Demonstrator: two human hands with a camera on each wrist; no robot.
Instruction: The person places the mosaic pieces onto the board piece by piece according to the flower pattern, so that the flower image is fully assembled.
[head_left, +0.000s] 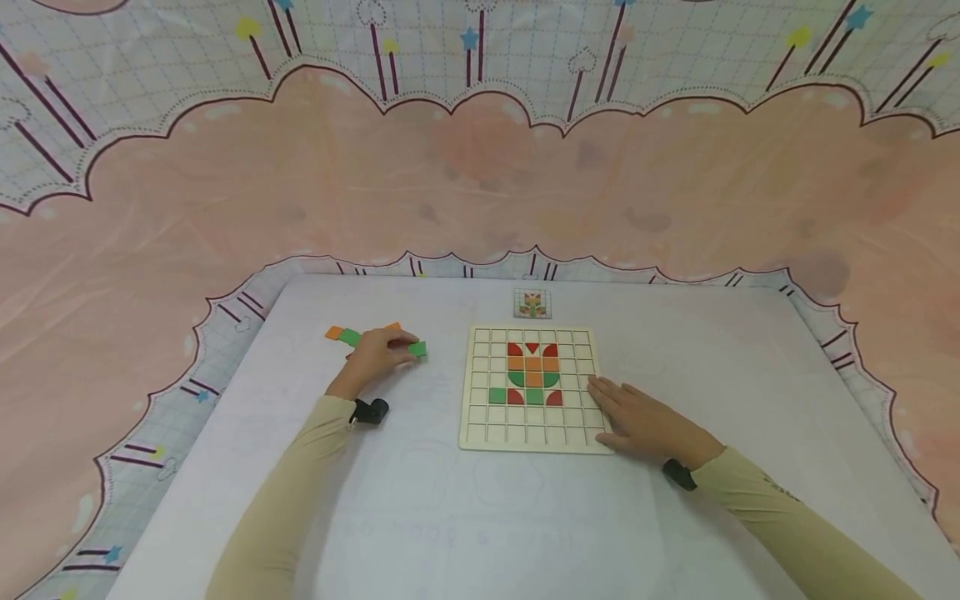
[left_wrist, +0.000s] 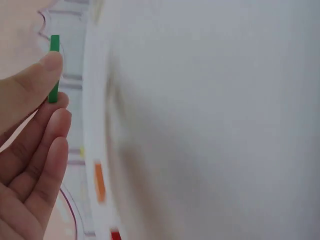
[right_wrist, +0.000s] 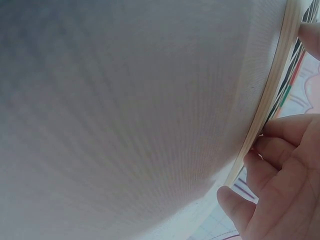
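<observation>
My left hand (head_left: pixel 375 358) pinches a green square tile (head_left: pixel 417 350) between thumb and fingertips, left of the board. In the left wrist view the tile (left_wrist: pixel 55 43) appears edge-on, raised off the table. A wooden grid board (head_left: pixel 480 429) lies flat, with red, orange and green tiles (head_left: pixel 533 372) set in its middle cells. The lowest tile row has a green square (head_left: pixel 497 396) at its left end. With its fingers extended, my right hand (head_left: pixel 648 425) rests at the board's right edge. The right wrist view shows those fingertips against the wooden edge (right_wrist: pixel 270 90).
A small pattern card (head_left: pixel 532 303) lies behind the board. Loose tiles, including an orange one (head_left: pixel 334 332) and a green one (head_left: pixel 349 337), lie beyond my left hand, which partly hides the pile. The white table (head_left: pixel 480 525) meets a printed cloth at its back edge.
</observation>
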